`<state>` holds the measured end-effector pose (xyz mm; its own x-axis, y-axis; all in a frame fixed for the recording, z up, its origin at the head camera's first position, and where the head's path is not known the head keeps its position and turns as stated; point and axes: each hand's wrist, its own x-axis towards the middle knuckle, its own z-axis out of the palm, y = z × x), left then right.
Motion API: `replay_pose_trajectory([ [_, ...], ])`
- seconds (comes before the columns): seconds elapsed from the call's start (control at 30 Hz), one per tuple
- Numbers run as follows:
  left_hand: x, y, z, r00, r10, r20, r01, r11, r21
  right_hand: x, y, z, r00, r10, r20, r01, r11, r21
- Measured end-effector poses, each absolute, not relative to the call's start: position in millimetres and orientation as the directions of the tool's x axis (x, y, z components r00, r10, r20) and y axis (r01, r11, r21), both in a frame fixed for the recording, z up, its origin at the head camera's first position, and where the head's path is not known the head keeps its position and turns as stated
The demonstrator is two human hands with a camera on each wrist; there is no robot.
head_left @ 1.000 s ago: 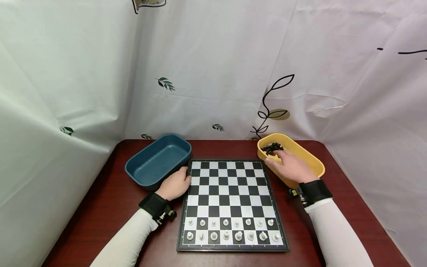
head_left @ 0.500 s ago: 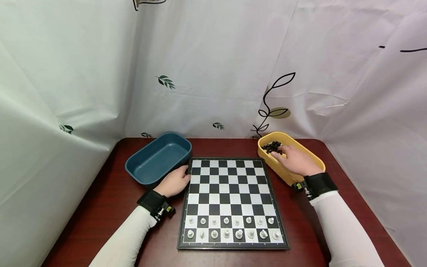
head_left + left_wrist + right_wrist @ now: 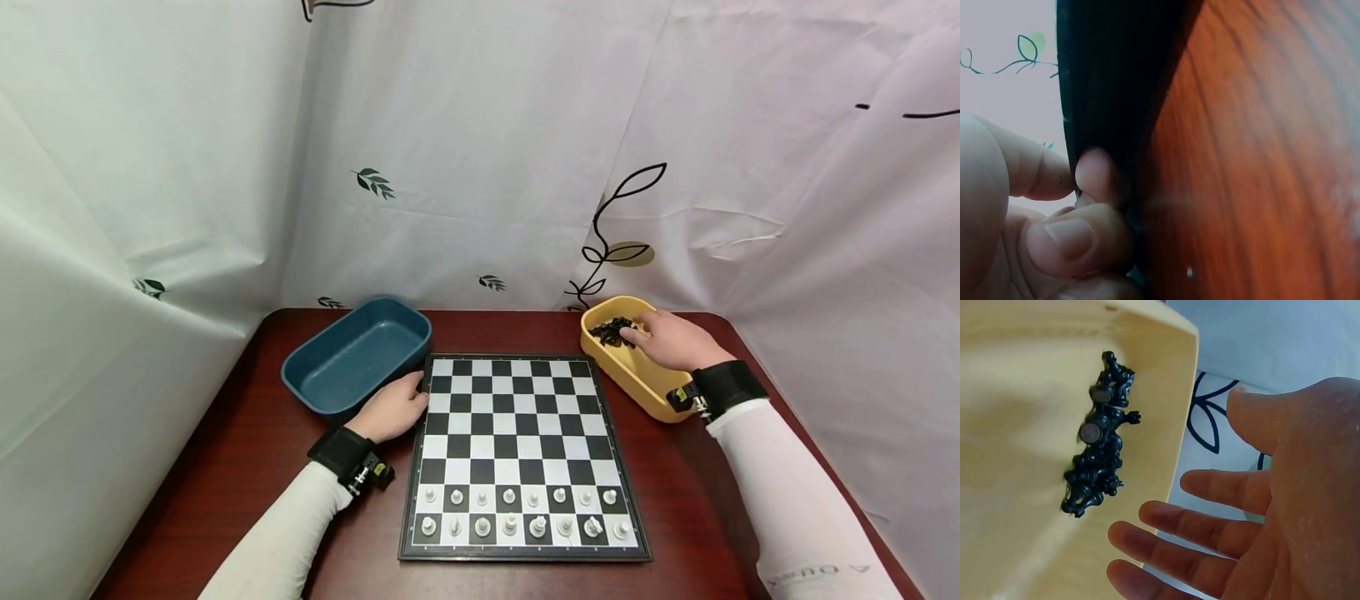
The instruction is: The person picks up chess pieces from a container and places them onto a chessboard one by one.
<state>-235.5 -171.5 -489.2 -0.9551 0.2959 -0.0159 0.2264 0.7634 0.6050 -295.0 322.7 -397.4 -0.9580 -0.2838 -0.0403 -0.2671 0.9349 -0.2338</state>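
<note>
the right hand (image 3: 675,340) hovered spread-fingered over the black chess pieces (image 3: 1099,456) heaped in the yellow tray (image 3: 637,383) — small, light, hard, likely best pinched by the stem — while the left hand (image 3: 392,410) curled on the chessboard (image 3: 517,442) edge.

We see our right hand (image 3: 1272,506) spread open, palm showing, fingers (image 3: 1172,522) straight and a little apart, holding nothing. Just beside the fingertips sits the yellow tray (image 3: 1016,506), its rim running down past them. Inside it lies a clump of black chess pieces (image 3: 1099,453), tumbled together, two showing their round bases. Behind the hand hangs a white cloth with a dark leaf outline (image 3: 1207,419).
</note>
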Motion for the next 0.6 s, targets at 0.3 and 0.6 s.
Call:
replay_pose_trajectory([
  [0.3, -235.9, -171.8, -491.8, -0.957, 0.289, -0.001, 0.231, 0.765, 0.601, -313.8, 322.3, -403.3, -0.953, -0.284, -0.101, -0.258, 0.941, -0.219],
  [0.6, -236.2, -171.7, -492.0, -0.961, 0.277, 0.004, 0.227, 0.78, 0.583, -327.1, 323.9, -422.2, -0.955, -0.279, -0.098, -0.253, 0.942, -0.222],
])
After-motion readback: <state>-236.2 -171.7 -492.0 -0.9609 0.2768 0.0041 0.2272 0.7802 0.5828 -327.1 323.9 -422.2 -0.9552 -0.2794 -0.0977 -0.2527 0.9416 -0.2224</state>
